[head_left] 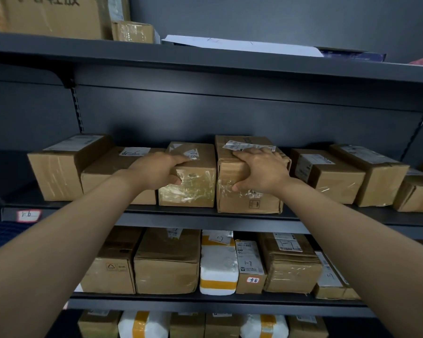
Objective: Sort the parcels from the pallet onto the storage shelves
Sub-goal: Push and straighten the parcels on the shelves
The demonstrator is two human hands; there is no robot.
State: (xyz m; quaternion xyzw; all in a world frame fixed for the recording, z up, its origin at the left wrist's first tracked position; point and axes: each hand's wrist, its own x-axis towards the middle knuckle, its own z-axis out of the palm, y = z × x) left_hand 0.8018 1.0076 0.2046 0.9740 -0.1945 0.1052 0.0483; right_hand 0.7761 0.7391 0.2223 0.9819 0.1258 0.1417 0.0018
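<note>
Two bare hands on neighbouring cardboard parcels, middle shelf, centre of the frame

The left hand has its fingers clamped over the top front edge of a tape-wrapped parcel; the right hand grips the taller box just beside it, fingers spread across its crumpled label and thumb on the front face. Both boxes stand on the dark metal shelf, touching each other, with more parcels on either side and on the shelf below

Dark grey metal shelving with slotted uprights against a matching grey back panel, dimly lit.
</note>
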